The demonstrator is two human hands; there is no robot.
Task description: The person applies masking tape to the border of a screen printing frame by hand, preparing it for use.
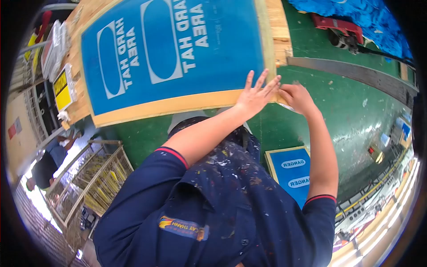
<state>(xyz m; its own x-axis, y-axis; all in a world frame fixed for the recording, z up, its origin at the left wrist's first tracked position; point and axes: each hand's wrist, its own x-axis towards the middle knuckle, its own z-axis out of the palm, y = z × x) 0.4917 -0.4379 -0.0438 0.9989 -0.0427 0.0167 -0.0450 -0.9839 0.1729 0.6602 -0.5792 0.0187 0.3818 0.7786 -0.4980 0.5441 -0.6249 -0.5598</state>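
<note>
A large screen-printing frame (178, 103) with a blue mesh lies tilted on the wooden table, overhanging its near edge. Pale mirrored lettering reading HARD HAT AREA shows on the blue mesh (222, 58). My left hand (255, 94) rests flat on the frame's near right corner, fingers spread. Just beyond that corner, my right hand (297, 98) is closed, with its fingertips at the frame's outer edge. A small whitish bit shows below those fingers; what they pinch is hidden.
A smaller blue DANGER screen (289, 167) stands low on my right. Wire racking (98, 178) is at left, with a person (44, 169) beyond it. A metal beam (351, 71) extends right from the wooden table (280, 33). A yellow-and-black sign (63, 89) lies at the table's left.
</note>
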